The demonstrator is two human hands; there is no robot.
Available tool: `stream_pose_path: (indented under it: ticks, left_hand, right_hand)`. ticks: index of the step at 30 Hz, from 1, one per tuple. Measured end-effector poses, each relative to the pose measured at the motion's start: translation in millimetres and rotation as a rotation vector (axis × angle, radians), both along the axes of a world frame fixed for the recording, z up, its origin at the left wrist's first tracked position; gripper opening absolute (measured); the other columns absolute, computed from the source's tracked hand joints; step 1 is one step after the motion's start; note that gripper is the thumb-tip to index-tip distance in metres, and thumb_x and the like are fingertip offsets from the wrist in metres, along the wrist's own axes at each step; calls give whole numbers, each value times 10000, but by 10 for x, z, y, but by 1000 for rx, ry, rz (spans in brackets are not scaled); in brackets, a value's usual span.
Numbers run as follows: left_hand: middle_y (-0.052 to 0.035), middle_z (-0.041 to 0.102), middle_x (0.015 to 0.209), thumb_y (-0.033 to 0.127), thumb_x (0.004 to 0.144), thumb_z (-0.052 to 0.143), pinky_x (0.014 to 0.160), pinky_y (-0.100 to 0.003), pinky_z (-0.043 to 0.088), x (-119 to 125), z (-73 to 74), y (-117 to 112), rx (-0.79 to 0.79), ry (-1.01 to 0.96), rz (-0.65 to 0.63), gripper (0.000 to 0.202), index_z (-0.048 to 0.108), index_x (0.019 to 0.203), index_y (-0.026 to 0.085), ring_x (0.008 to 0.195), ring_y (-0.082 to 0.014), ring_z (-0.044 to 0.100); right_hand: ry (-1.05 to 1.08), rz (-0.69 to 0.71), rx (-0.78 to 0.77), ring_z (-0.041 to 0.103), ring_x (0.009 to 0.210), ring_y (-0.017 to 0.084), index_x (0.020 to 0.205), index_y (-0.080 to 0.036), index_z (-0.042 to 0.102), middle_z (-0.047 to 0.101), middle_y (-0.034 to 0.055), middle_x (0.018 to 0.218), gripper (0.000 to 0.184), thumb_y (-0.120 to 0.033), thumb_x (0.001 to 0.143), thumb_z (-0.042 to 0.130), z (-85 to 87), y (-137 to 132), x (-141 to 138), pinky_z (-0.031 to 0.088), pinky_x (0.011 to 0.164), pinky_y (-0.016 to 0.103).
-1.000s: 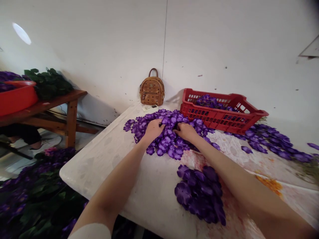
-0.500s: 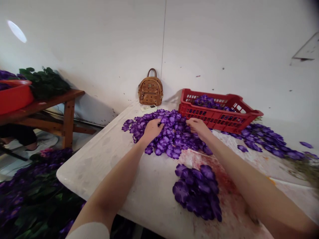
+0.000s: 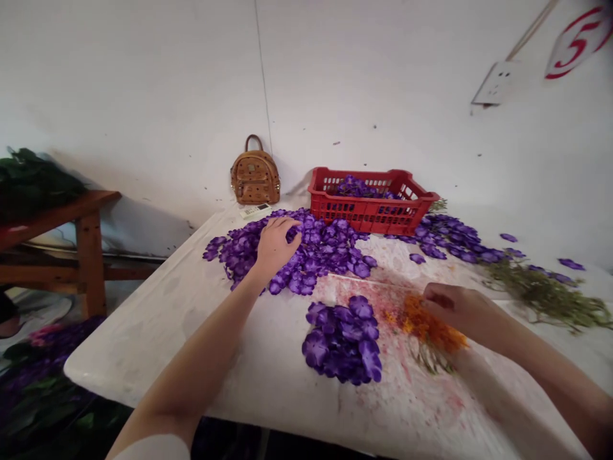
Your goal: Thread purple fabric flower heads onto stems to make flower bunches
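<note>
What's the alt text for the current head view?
A person's bare left hand is at a wide heap of purple flower pieces and the right hand at a thin-stemmed orange bunch, on a white table. A smaller purple petal pile lies nearer. Behind stand a red plastic crate of purple flowers and a small brown backpack.

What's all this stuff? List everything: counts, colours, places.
Table: one, white, centre
Wall: one, white, behind
Petals: many, purple, mid-table pile, front stack, right
Crate: one, red, table's back
Flowers: many, purple, in crate, lower left
Bunch: one, orange, beside front stack
Stems: many, green, far right
Backpack: one, brown, against wall
Remote: one, white, before backpack
Bench: one, brown, left
Leaves: many, green, on bench
Socket: one, white, wall
Sign: one, red, upper right
Foot: one, blurred, left edge
Left hand: one, bare, over pile
Right hand: one, bare, over bunch
</note>
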State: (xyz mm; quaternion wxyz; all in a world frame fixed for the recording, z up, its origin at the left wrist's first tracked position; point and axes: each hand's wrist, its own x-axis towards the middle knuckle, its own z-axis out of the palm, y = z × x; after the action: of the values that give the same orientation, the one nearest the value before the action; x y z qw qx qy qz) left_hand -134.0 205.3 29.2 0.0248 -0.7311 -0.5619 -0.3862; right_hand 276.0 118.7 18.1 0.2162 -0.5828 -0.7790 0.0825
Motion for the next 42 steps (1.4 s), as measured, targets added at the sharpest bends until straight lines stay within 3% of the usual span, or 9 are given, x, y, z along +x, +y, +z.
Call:
stream_pose_path:
  ticks: [6,10,13,16,21,26,30,36,42]
  left_hand:
    - [-78,639,1431,376,908,703,1194,-448,392,674,-12,-130,-81,182,-401,366,724,1259,276,1353,-280,521]
    - [-75,508,1582,462,928,683,1169,-483,394,1256,-190,-23,-136,470,-628,466,667,1377,340,1461,-333,417]
    - [-94,636,1436,370,996,589,1095,-445,420,1481,-276,135,-119,652,-623,356,697,1328,300,1340,-301,536]
    - [-91,751,1143,222,991,558,1035,-408,420,1358,-279,280,-98,735,-520,264,756,1164,237,1119,-249,642]
    - [-154,745,949,84,925,533,1002,-460,404,701,-168,360,-121,723,-257,249,768,884,153,979,-277,659]
    - [-125,716,1181,362,986,568,1118,-518,348,515,41,284,39,574,-189,286,748,1153,217,1167,-311,599]
    - [-118,705,1189,361,978,580,1094,-476,440,869,98,269,31,398,-291,294,751,1161,208,1196,-304,594]
    - [-87,745,1200,282,935,626,1043,-361,537,1510,-122,370,-306,58,-501,250,762,1126,194,1113,-237,701]
    - [-107,682,1394,318,967,594,1106,-367,514,1936,-189,590,-399,152,-511,417,658,1360,195,1277,-262,648]
  right_hand:
    - [34,11,78,745,908,300,859,-312,726,801,65,987,238,-442,880,527,60,-162,-53,553,856,459]
    - [101,-19,124,741,879,300,833,-310,692,797,70,964,254,-459,893,495,114,-111,-123,547,815,456]
    - [125,-38,151,738,856,295,829,-300,681,794,73,931,264,-449,900,475,100,-82,-157,539,800,443]
    - [129,-61,167,731,866,301,831,-291,674,790,82,935,272,-447,910,466,80,-67,-148,528,820,448]
    - [174,-123,181,730,874,299,856,-289,679,789,80,962,256,-446,917,486,73,-62,-43,524,787,422]
    - [285,-246,223,724,862,268,927,-262,708,778,81,1000,229,-392,907,521,58,19,172,533,781,389]
    - [357,-406,253,718,948,260,1093,-214,709,756,113,1092,289,-332,907,523,25,418,537,547,874,383]
    - [247,-624,170,711,949,299,1242,-172,690,747,143,1050,411,-295,871,563,-18,1330,1202,544,856,404]
    - [123,-693,116,699,1038,367,1342,-110,657,722,222,1136,520,-402,915,603,-182,2018,1549,526,907,470]
